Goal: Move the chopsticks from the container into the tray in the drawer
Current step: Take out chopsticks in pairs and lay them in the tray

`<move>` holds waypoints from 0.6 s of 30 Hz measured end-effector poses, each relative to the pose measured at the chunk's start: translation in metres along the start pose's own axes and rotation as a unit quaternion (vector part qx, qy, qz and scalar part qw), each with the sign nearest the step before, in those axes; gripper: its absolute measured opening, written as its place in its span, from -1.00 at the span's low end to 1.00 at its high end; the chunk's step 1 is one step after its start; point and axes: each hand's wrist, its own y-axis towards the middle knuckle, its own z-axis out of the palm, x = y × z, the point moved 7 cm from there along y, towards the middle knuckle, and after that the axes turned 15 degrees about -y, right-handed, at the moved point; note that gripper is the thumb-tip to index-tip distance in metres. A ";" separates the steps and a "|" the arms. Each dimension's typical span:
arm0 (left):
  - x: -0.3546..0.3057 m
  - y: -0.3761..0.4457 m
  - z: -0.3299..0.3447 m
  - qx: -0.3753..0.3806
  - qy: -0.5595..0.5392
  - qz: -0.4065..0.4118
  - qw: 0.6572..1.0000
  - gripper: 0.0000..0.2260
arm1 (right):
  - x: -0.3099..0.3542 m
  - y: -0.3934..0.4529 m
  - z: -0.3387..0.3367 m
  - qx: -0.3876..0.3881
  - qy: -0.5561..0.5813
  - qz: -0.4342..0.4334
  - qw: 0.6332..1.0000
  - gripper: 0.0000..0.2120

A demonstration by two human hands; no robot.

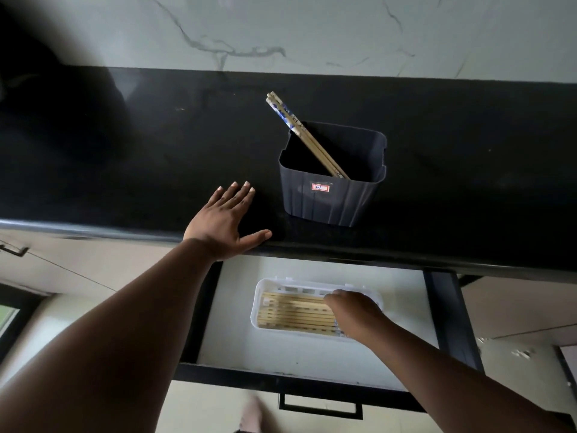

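Note:
A dark grey container (331, 198) stands on the black counter. A few wooden chopsticks with blue-patterned tops (304, 132) lean in it, sticking out to the upper left. Below, the drawer (237, 323) is pulled open, with a white tray (265, 285) inside that holds several chopsticks (296, 312) lying side by side. My left hand (223, 221) lies flat with spread fingers on the counter's front edge, left of the container. My right hand (354, 314) is down in the tray's right end, fingers curled over the chopsticks there; its grip is hidden.
The black counter (156, 151) runs across the view under a white marble wall (312, 32). The drawer's front has a black handle (320, 406). Pale cabinet fronts (78, 264) flank the drawer, and the floor shows below.

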 end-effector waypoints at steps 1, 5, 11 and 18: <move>0.000 0.000 -0.001 -0.004 -0.005 0.002 1.000 -0.08 | 0.000 0.004 0.005 0.008 0.010 0.000 1.000 -0.73; -0.001 -0.001 -0.004 -0.010 -0.016 0.002 1.000 -0.11 | -0.003 0.013 0.019 0.028 0.038 0.014 0.999 -0.80; 0.000 0.000 -0.004 -0.014 -0.017 0.003 1.000 -0.11 | 0.003 0.010 0.009 -0.043 -0.027 0.023 0.998 -0.81; 0.000 0.002 -0.003 -0.002 -0.008 0.003 1.000 -0.07 | -0.001 -0.005 -0.036 -0.049 -0.030 0.052 0.997 -0.82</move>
